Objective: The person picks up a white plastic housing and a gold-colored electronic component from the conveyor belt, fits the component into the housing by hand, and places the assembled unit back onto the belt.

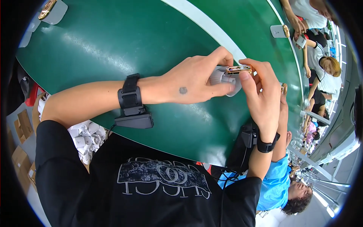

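Housing [222,78] sits within your half-curled left hand [189,77] while your right hand [264,90] pinches a gold-edged part [238,69] beside it, seemingly not yet joined.

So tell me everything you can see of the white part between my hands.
The white part looks like plastic, with fine ribs and a translucent edge. It shows against the green table, your left hand gripping it from the left. A gold-edged piece, pinched in your right hand, is at its upper right; whether they join is unclear.
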Demonstrator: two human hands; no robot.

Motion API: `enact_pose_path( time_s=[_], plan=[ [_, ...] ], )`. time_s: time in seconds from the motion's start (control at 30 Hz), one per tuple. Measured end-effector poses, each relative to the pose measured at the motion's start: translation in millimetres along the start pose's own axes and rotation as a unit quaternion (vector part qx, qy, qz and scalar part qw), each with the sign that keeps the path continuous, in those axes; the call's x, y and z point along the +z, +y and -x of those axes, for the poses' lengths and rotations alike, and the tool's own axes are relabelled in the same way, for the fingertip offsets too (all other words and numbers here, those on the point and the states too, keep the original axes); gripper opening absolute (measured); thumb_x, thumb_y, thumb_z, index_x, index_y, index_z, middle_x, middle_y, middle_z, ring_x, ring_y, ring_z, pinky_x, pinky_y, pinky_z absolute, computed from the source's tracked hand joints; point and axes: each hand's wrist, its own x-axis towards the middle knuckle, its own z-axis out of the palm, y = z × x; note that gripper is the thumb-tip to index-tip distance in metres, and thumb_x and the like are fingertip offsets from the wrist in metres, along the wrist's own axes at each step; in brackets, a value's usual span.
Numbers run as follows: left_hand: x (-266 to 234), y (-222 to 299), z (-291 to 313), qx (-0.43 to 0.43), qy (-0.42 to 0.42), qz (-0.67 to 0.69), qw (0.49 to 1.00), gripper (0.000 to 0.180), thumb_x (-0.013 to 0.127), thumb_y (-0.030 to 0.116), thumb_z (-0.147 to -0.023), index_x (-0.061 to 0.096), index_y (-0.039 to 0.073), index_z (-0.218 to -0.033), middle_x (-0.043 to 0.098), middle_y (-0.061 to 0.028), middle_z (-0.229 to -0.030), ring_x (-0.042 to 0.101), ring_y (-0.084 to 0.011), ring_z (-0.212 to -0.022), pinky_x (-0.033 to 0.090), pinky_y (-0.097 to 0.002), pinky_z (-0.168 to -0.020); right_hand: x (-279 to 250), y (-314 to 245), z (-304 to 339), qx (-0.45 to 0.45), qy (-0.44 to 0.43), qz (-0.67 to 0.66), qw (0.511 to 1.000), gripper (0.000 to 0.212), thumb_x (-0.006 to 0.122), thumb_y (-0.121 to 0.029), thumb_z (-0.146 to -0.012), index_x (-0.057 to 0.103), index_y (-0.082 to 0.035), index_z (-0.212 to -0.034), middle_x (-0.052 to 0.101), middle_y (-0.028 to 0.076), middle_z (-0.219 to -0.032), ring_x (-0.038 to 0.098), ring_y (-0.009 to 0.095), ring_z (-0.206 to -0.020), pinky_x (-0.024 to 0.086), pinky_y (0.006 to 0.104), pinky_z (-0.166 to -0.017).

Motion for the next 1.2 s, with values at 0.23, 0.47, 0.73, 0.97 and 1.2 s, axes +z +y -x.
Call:
enact_pose_path(
  time_s=[0.23, 0.47, 0.73, 0.97, 1.2],
  plan=[
    [-6.1, -6.5, -2.6, -0.039, -0.058, -0.011, 0.998, 0.048, 0.077, 0.022, -0.092, 0.049, 0.003, -0.125, 0.067, -0.0181, -0.118, 0.073, -0.0253, -0.072, 0.056, -0.0351, -0.063, -8.6, 9.5, 3.9, 0.072, -0.039, -0.038, 0.996, 0.038, 0.058, -0.035, -0.104, 0.070, -0.003, -0.119, 0.060, 0.003, -0.088, 0.051, 0.011, -0.069, 0.040, 0.0255, -0.061],
    [-5.7, -16.8, 6.9, 0.019, -0.054, -0.064, 0.996, 0.042, 0.078, 0.021, -0.092, 0.061, 0.003, -0.127, 0.066, -0.0149, -0.127, 0.075, -0.0217, -0.078, 0.063, -0.0322, -0.070, -2.6, 18.9, 13.1, 0.153, -0.093, -0.146, 0.973, 0.057, 0.040, -0.050, -0.111, 0.069, -0.002, -0.125, 0.057, -0.002, -0.082, 0.043, 0.005, -0.066, 0.032, 0.0219, -0.056],
    [-4.8, -24.9, 6.3, 0.107, -0.032, -0.153, 0.982, 0.034, 0.077, 0.023, -0.092, 0.068, 0.003, -0.118, 0.067, -0.0128, -0.123, 0.074, -0.0228, -0.077, 0.062, -0.0336, -0.070, -9.0, 12.5, 10.6, 0.104, -0.100, -0.165, 0.976, 0.047, 0.063, -0.041, -0.102, 0.065, -0.002, -0.129, 0.060, 0.005, -0.096, 0.055, 0.013, -0.079, 0.045, 0.0281, -0.068],
    [-9.5, -15.4, 7.7, -0.017, -0.072, -0.128, 0.989, 0.050, 0.079, 0.031, -0.090, 0.063, 0.005, -0.129, 0.070, -0.0133, -0.117, 0.073, -0.0252, -0.071, 0.058, -0.0373, -0.064, -5.0, -6.1, 11.9, 0.019, -0.069, 0.036, 0.997, 0.055, 0.053, -0.047, -0.103, 0.063, -0.003, -0.133, 0.057, 0.008, -0.099, 0.054, 0.019, -0.089, 0.043, 0.0324, -0.079],
    [-4.7, -25.9, 6.9, 0.100, -0.039, -0.139, 0.985, 0.056, 0.081, 0.031, -0.088, 0.059, 0.006, -0.134, 0.072, -0.0125, -0.110, 0.074, -0.0279, -0.074, 0.058, -0.0392, -0.066, -0.4, -4.4, 15.1, -0.083, -0.031, 0.104, 0.991, 0.068, 0.054, -0.060, -0.100, 0.064, -0.002, -0.133, 0.057, 0.014, -0.109, 0.058, 0.027, -0.095, 0.046, 0.0345, -0.084]
  ],
)
